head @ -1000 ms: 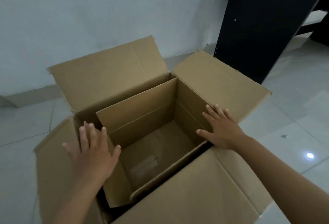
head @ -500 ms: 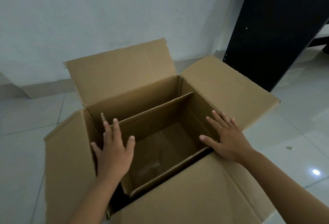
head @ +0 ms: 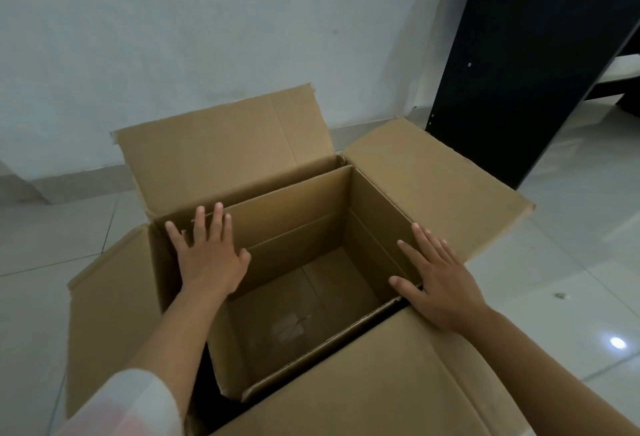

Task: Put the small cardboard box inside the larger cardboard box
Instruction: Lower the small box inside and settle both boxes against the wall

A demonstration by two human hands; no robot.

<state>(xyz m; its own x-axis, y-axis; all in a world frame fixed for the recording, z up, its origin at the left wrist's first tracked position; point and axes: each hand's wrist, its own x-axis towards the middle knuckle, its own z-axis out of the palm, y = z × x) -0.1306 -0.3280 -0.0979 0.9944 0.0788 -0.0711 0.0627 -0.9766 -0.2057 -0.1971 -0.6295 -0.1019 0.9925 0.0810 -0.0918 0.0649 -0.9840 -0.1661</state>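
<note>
One small box [head: 298, 297], open-topped, plain brown, empty, sits inside one large box [head: 398, 397] on the floor [head: 571, 262], four flaps spread. Two hands: left hand [head: 207, 259] and right hand [head: 440, 283], fingers spread flat, holding nothing, press the small box's side rims.

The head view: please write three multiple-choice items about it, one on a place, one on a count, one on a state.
1. Where is the small cardboard box?
A. inside the larger cardboard box
B. on the floor beside it
C. on a shelf

2. How many of the larger box's flaps are folded open?
A. one
B. two
C. four

3. How is the left hand?
A. clenched in a fist
B. open and flat, fingers spread
C. holding tape

Key: 1 A, the larger box's walls surround it. 2 C, a flap spreads out on every side. 3 B, the left hand lies spread on the small box's left side, and the right hand lies likewise on its right edge.
</note>
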